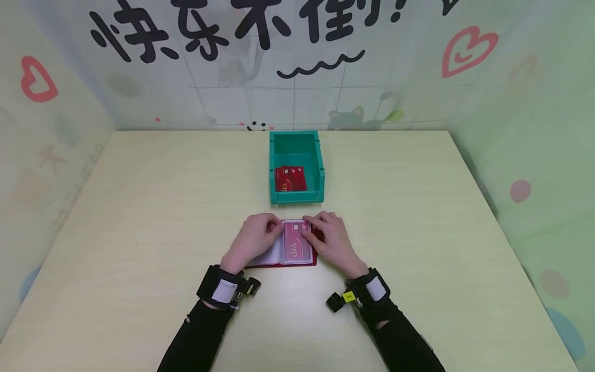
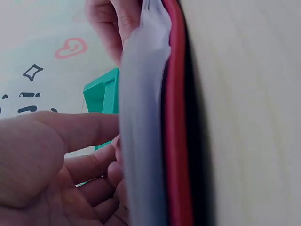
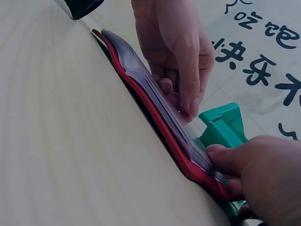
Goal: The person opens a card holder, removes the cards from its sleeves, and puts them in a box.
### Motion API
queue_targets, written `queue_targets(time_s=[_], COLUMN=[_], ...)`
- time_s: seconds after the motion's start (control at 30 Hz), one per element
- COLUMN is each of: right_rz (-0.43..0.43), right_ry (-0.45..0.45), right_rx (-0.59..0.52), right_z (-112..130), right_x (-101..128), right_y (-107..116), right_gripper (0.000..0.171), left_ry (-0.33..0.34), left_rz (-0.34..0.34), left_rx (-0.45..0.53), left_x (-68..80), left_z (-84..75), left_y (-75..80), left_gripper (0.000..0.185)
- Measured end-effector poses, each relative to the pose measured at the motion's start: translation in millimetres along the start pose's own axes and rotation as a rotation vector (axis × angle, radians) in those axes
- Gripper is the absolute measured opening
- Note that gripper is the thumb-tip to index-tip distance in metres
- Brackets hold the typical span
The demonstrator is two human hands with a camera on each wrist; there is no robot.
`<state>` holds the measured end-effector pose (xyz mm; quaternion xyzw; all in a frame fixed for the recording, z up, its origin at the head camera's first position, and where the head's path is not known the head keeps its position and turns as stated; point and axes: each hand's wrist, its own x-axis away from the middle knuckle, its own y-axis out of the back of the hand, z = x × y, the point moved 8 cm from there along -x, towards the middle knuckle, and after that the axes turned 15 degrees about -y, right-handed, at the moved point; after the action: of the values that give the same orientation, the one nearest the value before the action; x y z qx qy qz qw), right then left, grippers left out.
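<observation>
Starting at the left, we see the left hand (image 1: 253, 238) lying on the left half of an open red card holder (image 1: 284, 262), its fingers curled around the edge of the clear plastic sleeves (image 2: 143, 122) and its thumb pressing them, as the left wrist view shows. The holder lies flat on the pale worktop (image 1: 139, 206), in the middle and close to the near edge. A red VIP card (image 1: 295, 243) sits in the sleeve that faces up, between the two hands. Further right, the right hand (image 1: 331, 236) rests on the right half of the holder, its fingertips (image 3: 218, 155) pressing on the top edge of the sleeves and the card; we judge it is pinching or sliding the card, though how firmly we cannot tell. Beyond the hands, just behind the holder, stands a green bin (image 1: 296, 199) with more red cards (image 1: 290, 179) lying on its floor. We judge the work is partway: one card is at the holder, and several remain in the bin.
</observation>
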<state>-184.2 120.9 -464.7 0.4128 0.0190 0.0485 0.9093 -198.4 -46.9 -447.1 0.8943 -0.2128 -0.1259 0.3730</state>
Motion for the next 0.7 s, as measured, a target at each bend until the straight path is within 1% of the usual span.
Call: queue_targets(time_s=[0.13,0.3,0.5,0.7], right_rz=[0.001,-0.008,-0.016,-0.023], right_ry=[0.000,-0.016,-0.020,-0.021], right_rx=[0.015,0.025,0.028,0.022], right_z=[-0.2,-0.3,-0.1,0.9], right_x=[0.9,1.7,0.5,-0.5], right_y=[-1.6,-1.5,-1.3,0.0], right_gripper=[0.043,0.043,0.043,0.044], left_ry=[0.063,0.118,0.139,0.135], left_rz=[-0.013,-0.011,0.003,0.019], left_rx=[0.036,0.069,0.072,0.080], left_x=[1.3,1.9,1.9,0.3], left_z=[7.5,7.8,8.2,9.3], left_y=[-3.5,-5.5,-5.6,-6.0], left_gripper=[0.022,0.023,0.025,0.027])
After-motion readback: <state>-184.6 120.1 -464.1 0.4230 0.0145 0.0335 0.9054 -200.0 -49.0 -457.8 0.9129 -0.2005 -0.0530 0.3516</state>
